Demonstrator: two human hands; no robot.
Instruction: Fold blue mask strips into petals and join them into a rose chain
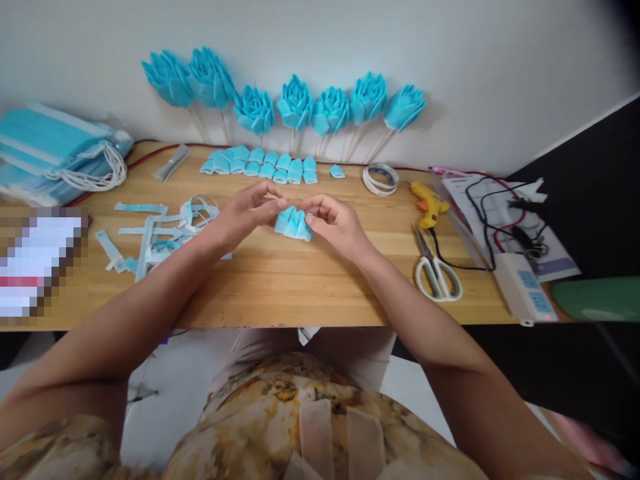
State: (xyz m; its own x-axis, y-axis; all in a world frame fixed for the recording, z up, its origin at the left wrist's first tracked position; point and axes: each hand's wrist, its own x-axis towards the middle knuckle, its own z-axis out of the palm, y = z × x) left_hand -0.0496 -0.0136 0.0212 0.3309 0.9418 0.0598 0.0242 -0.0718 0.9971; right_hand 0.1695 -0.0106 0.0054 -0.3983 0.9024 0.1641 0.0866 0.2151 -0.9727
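Observation:
Between my two hands is a small pleated piece of light-blue mask fabric point(293, 224), just above the wooden table. My left hand point(254, 208) pinches its upper left edge between thumb and fingers. The right side of the same piece is gripped by my right hand point(336, 223), thumb in front and fingers curled behind. Beyond the hands lie rows of folded blue petals point(260, 165), with one single petal point(337, 171) apart to their right. Several blue fabric flowers point(295, 103) on thin sticks lean against the wall behind.
Left: stacked blue face masks point(55, 147), cut strips and ear loops point(150, 233), thin sticks point(173, 162) and a blurred-out screen point(35, 267). Right: a tape roll point(381, 179), yellow glue gun point(429, 203), white-handled scissors point(438, 277), power strip point(527, 290) and loose cables point(520, 213).

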